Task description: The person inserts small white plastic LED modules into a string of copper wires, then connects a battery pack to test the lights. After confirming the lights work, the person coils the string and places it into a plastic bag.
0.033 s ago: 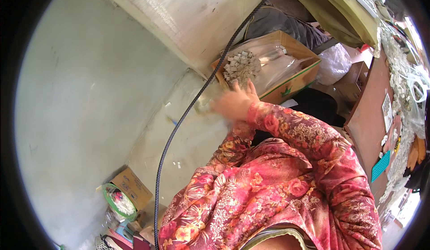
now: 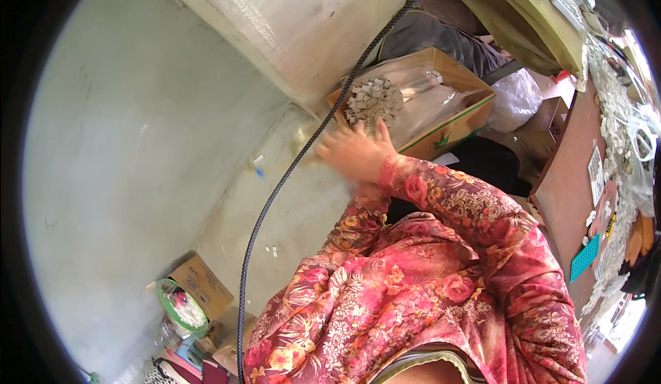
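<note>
My right hand [image 2: 354, 153] reaches over my left wrist, at the near left side of a cardboard box [image 2: 451, 126]. Its fingers look spread and somewhat blurred, and I make out nothing held in them. Its fingertips overlap the edge of a heap of small pale grey pieces [image 2: 374, 101] in the box; whether they touch it I cannot tell. My left forearm [image 2: 361, 212], in a flowered sleeve, passes beneath, and the left hand is hidden behind the right. A small blurred blue thing [image 2: 259, 172] shows left of the hands.
A dark braided cable [image 2: 275, 184] hangs across the view, close to the hands. Clear plastic [image 2: 430, 108] lines the box. A brown table [image 2: 564, 170] with a teal tray [image 2: 585, 258] stands at right. Low at left are a green-rimmed basket [image 2: 165, 298] and another carton [image 2: 203, 284].
The right hand has shifted slightly, and its fingers look more spread and less smeared. The small blue thing shows a little higher and farther left.
</note>
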Available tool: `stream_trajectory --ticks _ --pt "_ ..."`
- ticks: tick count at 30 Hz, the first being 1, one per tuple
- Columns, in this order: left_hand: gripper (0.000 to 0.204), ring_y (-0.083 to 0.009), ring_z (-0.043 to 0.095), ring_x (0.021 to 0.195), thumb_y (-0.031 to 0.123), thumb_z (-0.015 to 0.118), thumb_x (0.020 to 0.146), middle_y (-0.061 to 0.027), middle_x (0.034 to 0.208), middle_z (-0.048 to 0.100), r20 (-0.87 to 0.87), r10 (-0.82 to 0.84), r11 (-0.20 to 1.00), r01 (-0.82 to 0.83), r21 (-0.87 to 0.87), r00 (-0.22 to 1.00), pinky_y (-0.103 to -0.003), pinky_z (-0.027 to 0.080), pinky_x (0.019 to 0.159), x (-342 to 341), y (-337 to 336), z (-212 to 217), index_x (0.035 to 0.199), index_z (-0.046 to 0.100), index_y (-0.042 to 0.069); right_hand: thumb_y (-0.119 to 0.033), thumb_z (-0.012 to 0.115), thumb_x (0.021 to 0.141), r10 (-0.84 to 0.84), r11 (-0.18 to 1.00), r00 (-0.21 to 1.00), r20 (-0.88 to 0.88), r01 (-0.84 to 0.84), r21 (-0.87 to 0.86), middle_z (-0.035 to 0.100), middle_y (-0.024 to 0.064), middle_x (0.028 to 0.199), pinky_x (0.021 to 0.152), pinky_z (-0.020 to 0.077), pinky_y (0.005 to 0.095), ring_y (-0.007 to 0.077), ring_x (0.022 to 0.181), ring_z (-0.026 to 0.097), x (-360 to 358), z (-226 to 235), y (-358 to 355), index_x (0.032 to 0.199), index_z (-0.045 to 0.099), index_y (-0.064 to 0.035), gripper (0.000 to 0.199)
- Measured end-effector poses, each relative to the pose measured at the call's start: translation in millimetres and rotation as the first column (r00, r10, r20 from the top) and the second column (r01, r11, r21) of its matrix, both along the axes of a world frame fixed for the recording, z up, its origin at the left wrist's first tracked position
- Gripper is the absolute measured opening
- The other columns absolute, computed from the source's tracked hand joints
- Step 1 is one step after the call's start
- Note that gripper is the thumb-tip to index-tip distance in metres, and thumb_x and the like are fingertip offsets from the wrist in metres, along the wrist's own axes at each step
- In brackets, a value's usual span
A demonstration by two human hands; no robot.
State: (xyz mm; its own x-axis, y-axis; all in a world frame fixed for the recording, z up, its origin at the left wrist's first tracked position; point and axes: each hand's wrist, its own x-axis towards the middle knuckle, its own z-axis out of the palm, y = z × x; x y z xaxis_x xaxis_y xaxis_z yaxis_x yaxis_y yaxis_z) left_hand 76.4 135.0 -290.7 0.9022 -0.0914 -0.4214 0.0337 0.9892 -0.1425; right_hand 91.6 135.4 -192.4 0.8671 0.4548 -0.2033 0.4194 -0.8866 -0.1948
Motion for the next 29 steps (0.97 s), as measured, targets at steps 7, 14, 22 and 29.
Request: stream_trajectory --ticks 7,14,22,29 --pt "0.050 -0.0323 0.049 0.119 0.023 0.053 0.096 -0.0183 0.132 0.046 -0.025 -0.181 0.951 0.181 0.250 0.983 -0.043 0.044 0.100 52.7 59.6 -2.4 0.134 0.031 0.000 -0.015 0.064 0.078 -0.043 0.908 0.967 0.252 -0.067 0.414 0.052 0.0106 0.118 0.098 0.0366 0.0595 0.0338 0.107 0.056 -15.7 27.4 -5.7 0.111 0.055 -0.0085 0.035" --pt "0.034 -0.0315 0.064 0.095 0.012 0.053 0.093 -0.0214 0.105 0.061 -0.577 -0.266 0.918 0.385 0.092 0.772 -0.042 0.058 0.082 57.9 86.2 -48.9 0.117 0.041 -0.008 -0.012 0.069 0.077 -0.210 0.828 0.974 -0.087 0.224 0.514 0.061 0.0127 0.099 0.079 0.0502 0.0411 0.0325 0.092 0.061 -117.5 124.2 -95.9 0.108 0.060 -0.0043 0.033" --pt "0.036 -0.0307 0.064 0.098 0.018 0.047 0.097 -0.0198 0.108 0.060 -0.658 -0.350 0.864 0.502 0.049 0.667 -0.038 0.058 0.084 15.9 105.0 -3.6 0.119 0.042 -0.010 -0.008 0.067 0.076 -0.747 0.445 0.662 -0.061 0.566 0.694 0.067 0.0138 0.101 0.079 0.0509 0.0357 0.0277 0.086 0.065 -231.6 241.7 -151.9 0.100 0.065 0.0031 0.026" --pt "0.023 -0.0179 0.064 0.087 0.014 0.055 0.094 -0.0094 0.102 0.063 -0.083 -0.764 0.339 0.508 0.792 0.640 -0.031 0.055 0.074 -27.0 31.8 119.5 0.115 0.054 0.005 -0.052 0.055 0.088 -0.801 0.174 0.578 0.154 -0.021 0.985 0.034 0.0201 0.134 0.099 0.0287 0.0572 0.0365 0.122 0.032 -308.8 326.6 -174.6 0.138 0.026 -0.0126 0.070"
